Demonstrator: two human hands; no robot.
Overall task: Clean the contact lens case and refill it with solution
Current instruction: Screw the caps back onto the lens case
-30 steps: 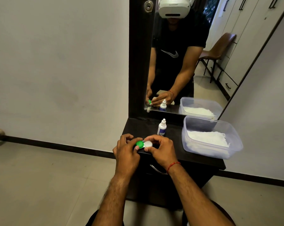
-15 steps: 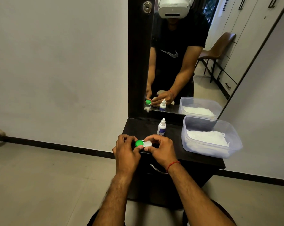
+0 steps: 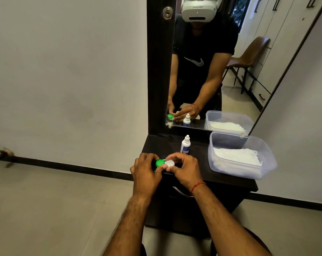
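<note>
Our two hands meet at the front edge of the cabinet top (image 3: pixel 199 157), toward its front left corner, and between them sits the lens case (image 3: pixel 164 163). Our left hand (image 3: pixel 145 170) curls its fingers round the green cap; our right hand (image 3: pixel 184 169) pinches the white-capped side. Both caps look to be on, so we judge that opening them comes first. Whether the case rests on the top or hangs just above it, we cannot tell.

We take the risks biggest thing first. The plastic tub (image 3: pixel 267 169) of white tissue (image 3: pixel 236 157) sits along the right edge, and a careless sweep of the right arm could shove it off. The small bottle (image 3: pixel 185 145) stands upright just behind our right hand; a knuckle lifting away from the case could tip it. The case is the likeliest loss: it is small, smooth and held right at the front edge, so a slipping twist could send it, or a freed cap, down to the floor (image 3: pixel 45 200).

The top is dark, with a drawer handle (image 3: pixel 182 193) below its front edge. A tall mirror (image 3: pixel 202 80) in a dark frame rises from the back edge, and a pale wall (image 3: pixel 64 71) stands to the left.
</note>
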